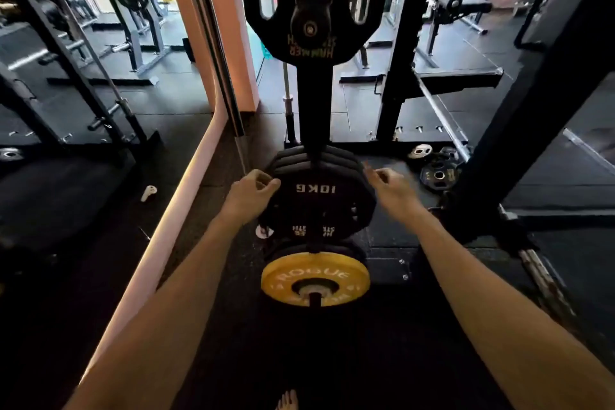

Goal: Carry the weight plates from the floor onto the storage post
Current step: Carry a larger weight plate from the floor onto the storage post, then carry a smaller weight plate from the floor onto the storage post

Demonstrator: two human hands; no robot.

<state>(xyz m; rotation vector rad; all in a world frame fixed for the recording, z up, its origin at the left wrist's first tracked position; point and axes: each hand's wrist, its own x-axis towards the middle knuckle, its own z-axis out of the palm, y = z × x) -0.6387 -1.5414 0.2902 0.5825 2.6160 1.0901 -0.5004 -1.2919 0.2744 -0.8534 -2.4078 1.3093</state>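
A black plate marked 10KG (316, 206) sits at the front of a stack of black plates on the lower peg of the black storage post (314, 100). My left hand (253, 191) touches its left rim with curled fingers. My right hand (387, 185), blurred, hovers by its right rim with fingers apart, holding nothing. Below, a yellow ROGUE plate (315, 278) hangs on a lower peg. A large black Hammer plate (316, 0) sits on the top peg. Small black plates (439, 175) and a silver one (420, 151) lie on the floor at right.
A mirror wall (100, 110) runs along the left, with a white object (148, 193) reflected in it. Black rack uprights (519, 130) stand close on the right. A barbell (288, 103) stands upright behind the post. My bare toes (288, 401) show at the bottom edge.
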